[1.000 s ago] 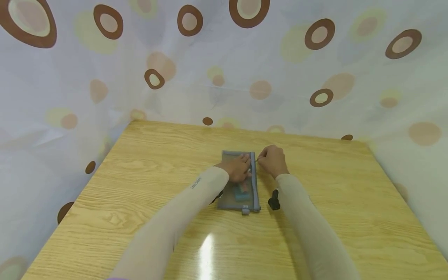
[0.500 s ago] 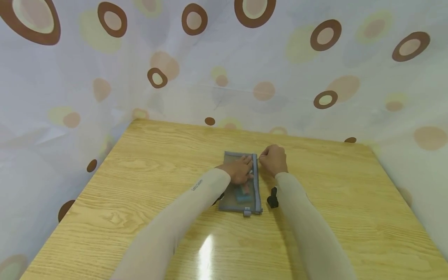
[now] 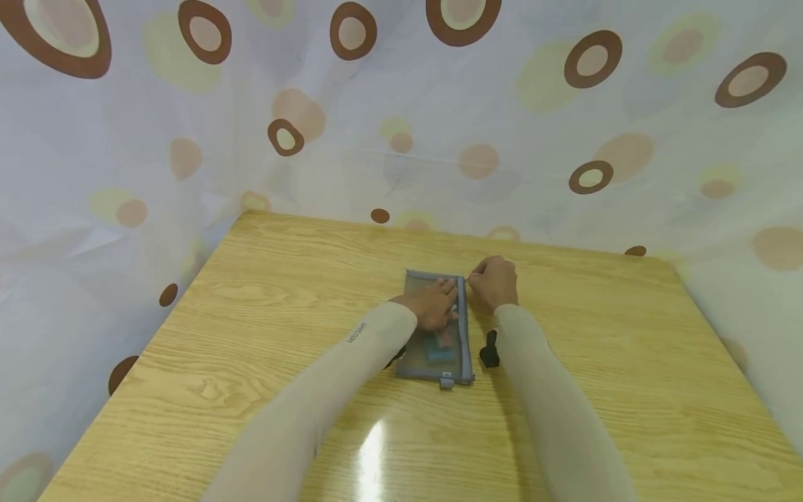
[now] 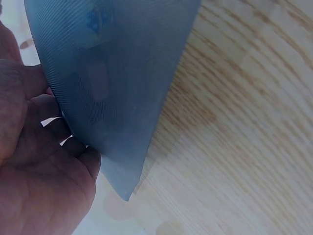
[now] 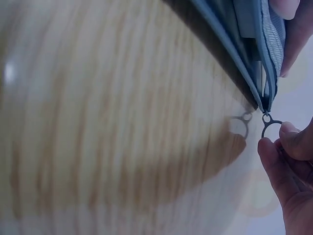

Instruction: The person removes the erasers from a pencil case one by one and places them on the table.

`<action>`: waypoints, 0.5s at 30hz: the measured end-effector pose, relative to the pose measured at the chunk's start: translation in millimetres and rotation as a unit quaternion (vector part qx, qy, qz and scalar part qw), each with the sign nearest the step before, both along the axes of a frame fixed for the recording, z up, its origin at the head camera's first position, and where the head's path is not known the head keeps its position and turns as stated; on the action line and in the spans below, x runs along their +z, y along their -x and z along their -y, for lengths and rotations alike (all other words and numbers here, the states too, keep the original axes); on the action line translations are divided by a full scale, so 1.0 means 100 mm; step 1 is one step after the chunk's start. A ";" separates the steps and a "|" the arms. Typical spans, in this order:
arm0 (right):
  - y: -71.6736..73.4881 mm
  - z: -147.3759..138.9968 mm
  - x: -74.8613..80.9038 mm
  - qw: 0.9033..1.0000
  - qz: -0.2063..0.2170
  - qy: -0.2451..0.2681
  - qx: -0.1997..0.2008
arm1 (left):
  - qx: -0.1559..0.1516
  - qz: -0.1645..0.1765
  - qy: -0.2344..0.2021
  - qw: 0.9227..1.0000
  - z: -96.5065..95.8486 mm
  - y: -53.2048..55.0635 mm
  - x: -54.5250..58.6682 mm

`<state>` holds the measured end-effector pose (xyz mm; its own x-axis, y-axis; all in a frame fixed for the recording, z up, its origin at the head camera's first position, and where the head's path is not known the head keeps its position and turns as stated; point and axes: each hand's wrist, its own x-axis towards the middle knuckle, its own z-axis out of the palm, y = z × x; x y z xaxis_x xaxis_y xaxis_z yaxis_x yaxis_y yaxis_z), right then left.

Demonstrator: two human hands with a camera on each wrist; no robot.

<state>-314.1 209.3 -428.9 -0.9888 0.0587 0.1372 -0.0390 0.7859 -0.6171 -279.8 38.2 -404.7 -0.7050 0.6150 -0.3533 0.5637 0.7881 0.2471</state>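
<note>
Pinching the zipper ring (image 5: 264,128).

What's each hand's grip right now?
Left hand: open, fingers resting on the mesh pouch, not grasping it.
Right hand: closed, pinching the zipper's ring pull.

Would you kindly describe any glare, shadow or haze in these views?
Head view: a glare streak on the table, near the bottom edge; left wrist view: the left hand dim, contents hazy through the pouch; right wrist view: the right hand and zip ring cast shadows on the table.
</note>
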 end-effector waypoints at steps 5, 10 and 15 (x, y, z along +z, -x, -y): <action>0.00 0.01 0.01 1.000 0.011 0.013 -0.006 | 0.000 0.001 0.004 1.000 0.00 0.00 0.00; 0.03 0.00 -0.02 1.000 0.005 0.011 -0.008 | 0.007 0.014 -0.002 1.000 0.00 -0.01 0.02; 0.04 0.00 -0.02 1.000 0.000 0.006 -0.008 | 0.001 0.012 -0.005 1.000 0.01 0.00 0.02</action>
<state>-318.5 209.1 -430.6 -0.9878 0.0756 0.1358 -0.0265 0.7791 -0.6264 -279.8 37.6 -402.7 -0.6977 0.6167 -0.3645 0.5554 0.7871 0.2685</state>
